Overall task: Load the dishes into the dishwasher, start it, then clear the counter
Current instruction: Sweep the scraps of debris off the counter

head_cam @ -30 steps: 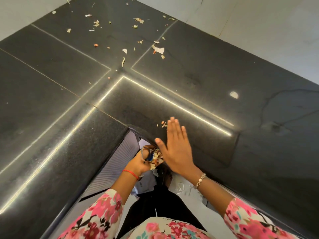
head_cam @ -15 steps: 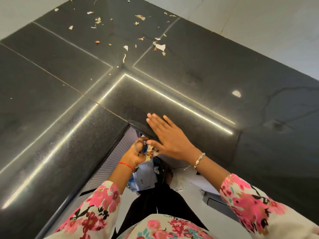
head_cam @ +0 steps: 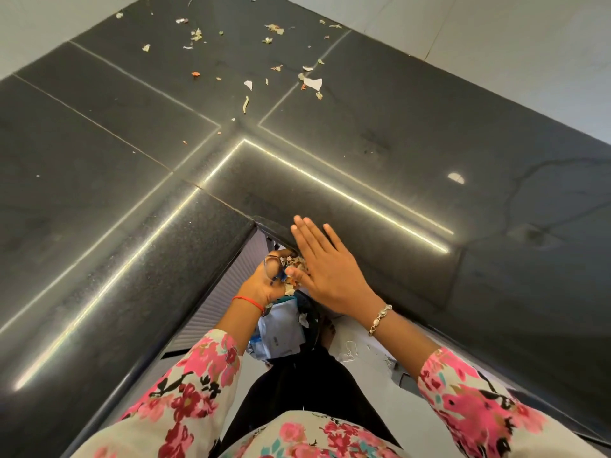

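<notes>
1. Scraps [head_cam: 296, 261] heaped in left hand [head_cam: 261, 287], cupped and curled round them just below the counter [head_cam: 363, 133] lip at the inner corner.
2. Right hand [head_cam: 330, 272] open and flat on that lip, fingers straight, pointing up-left toward the far corner.
3. Loose bits [head_cam: 312, 82] strewn far back near the wall [head_cam: 496, 44], well apart from both hands, with a wide stretch of dark stone between.

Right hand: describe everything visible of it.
The right hand lies flat, palm down, fingers straight and slightly spread, at the inner corner edge of the dark polished counter. A pale beaded bracelet circles its wrist; the forearm is bare up to a pink floral sleeve. Its thumb meets the scraps cupped in the left hand just below the edge.
</notes>
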The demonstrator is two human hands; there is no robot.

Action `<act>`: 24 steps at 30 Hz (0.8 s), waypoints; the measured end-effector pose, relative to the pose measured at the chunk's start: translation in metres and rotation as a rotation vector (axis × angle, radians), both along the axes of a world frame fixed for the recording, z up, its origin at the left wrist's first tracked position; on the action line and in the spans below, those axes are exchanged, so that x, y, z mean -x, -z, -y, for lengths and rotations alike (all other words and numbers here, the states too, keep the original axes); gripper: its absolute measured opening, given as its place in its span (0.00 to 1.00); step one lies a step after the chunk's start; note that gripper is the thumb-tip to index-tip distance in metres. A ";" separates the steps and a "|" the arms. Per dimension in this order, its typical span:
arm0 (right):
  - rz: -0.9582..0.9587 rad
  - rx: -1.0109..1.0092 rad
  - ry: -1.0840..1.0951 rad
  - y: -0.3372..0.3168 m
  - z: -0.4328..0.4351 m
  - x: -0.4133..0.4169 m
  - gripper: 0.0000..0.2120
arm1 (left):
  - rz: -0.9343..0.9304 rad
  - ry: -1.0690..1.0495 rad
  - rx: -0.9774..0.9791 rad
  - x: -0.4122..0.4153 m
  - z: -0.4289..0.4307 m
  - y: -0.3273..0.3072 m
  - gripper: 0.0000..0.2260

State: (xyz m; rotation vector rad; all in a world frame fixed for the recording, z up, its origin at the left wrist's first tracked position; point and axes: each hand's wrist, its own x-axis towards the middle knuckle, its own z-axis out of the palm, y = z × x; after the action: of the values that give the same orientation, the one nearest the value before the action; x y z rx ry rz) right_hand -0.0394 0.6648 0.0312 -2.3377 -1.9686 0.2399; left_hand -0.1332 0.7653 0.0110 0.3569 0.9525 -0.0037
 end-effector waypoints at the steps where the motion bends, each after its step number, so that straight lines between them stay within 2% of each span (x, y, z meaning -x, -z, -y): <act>1: 0.001 -0.010 -0.055 0.001 0.001 0.005 0.33 | -0.002 0.006 0.006 0.002 0.001 0.000 0.26; 3: -0.090 -0.030 -0.182 0.004 0.006 0.019 0.30 | -0.051 -0.009 -0.046 0.005 0.005 0.004 0.19; 5: -0.343 -0.076 -0.168 0.004 0.013 0.031 0.27 | -0.109 -0.020 -0.151 0.010 0.010 0.006 0.18; 6: -0.474 -0.145 -0.094 0.003 0.015 0.034 0.25 | -0.091 -0.010 -0.137 0.013 0.011 0.010 0.17; 7: -0.601 -0.217 0.004 0.003 0.018 0.039 0.24 | -0.070 -0.014 -0.037 0.021 0.012 0.012 0.17; 11: -1.009 -0.402 0.389 0.010 0.036 0.050 0.18 | 0.002 -0.036 0.063 0.041 0.025 0.024 0.23; 14: -1.200 -0.445 0.710 0.040 0.054 0.057 0.12 | -0.047 -0.148 0.111 0.056 0.039 0.057 0.25; 16: -1.387 -0.448 0.958 0.069 0.063 0.055 0.10 | -0.180 -0.236 0.090 0.070 0.048 0.083 0.24; 19: -1.507 -0.369 1.120 0.123 0.072 0.052 0.10 | -0.382 -0.228 0.022 0.085 0.062 0.129 0.13; 20: -1.531 -0.346 1.153 0.142 0.075 0.052 0.09 | -0.380 -0.274 0.073 0.087 0.066 0.146 0.11; 22: -1.560 -0.319 1.230 0.179 0.079 0.055 0.08 | -0.418 -0.275 0.039 0.089 0.073 0.181 0.13; 24: -1.581 -0.305 1.323 0.220 0.079 0.058 0.07 | -0.393 -0.238 0.014 0.087 0.078 0.217 0.20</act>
State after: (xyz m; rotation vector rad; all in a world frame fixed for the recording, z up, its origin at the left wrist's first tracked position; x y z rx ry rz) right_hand -0.0973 0.5858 -0.1886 -1.5904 0.2550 1.0212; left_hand -0.2207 0.6872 -0.2057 0.2311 1.3788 0.1407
